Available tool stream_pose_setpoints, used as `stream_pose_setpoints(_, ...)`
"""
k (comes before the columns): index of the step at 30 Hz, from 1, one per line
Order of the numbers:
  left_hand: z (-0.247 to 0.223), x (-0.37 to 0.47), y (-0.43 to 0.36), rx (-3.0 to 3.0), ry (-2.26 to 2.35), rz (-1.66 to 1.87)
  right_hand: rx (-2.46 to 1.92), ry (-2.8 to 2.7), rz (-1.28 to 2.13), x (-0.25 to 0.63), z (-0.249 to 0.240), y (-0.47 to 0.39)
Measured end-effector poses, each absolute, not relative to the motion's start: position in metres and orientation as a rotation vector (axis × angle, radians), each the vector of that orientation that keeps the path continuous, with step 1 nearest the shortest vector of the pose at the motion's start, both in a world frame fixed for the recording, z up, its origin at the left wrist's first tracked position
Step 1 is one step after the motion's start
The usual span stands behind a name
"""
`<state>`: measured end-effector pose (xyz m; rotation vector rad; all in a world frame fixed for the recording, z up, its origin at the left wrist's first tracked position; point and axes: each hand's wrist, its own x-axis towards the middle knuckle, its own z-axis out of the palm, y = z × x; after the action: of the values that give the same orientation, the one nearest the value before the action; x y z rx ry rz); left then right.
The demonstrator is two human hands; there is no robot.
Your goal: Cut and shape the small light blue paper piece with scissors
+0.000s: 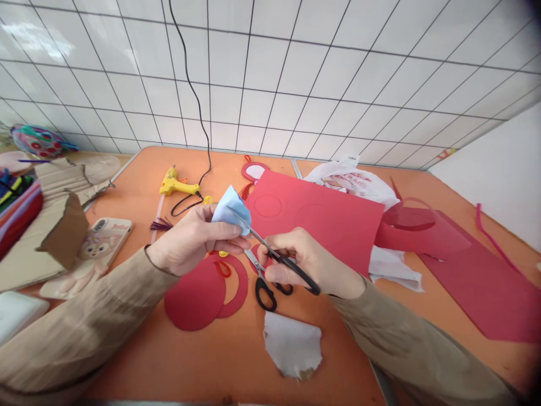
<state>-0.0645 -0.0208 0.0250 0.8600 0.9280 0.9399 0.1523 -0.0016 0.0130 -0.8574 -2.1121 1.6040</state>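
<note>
Blue paper [231, 210] pinched in left hand [192, 239]; scissors [291, 264] gripped in right hand [310, 262], blades at paper's edge.

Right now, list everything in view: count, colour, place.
Blue piece: 1, light blue, left hand.
Scissors: 2, black-handled, right hand, table.
Glue gun: 1, yellow, back left.
Cord: 1, black, wall.
Phone: 1, pink case, left.
Cardboard: several, brown, far left.
Sheets: 2, red, centre, right.
Disc: 1, red, near centre.
Ring: 1, red, overlapping disc.
Curled strip: 1, red, right.
Bag: 1, white, back right.
Scraps: 2, white, near centre, right.
Table: 1, orange, underneath.
Sleeves: 2, tan, forearms.
Hands: 2, bare, centre.
</note>
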Motion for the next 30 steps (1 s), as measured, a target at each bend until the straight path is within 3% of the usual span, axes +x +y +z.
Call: stream_pose_setpoints(30,0.0205,-0.0641,-0.0219,0.857,0.84,0.99,-0.735,-2.07,1.742,0.151,0.0139,0.0021)
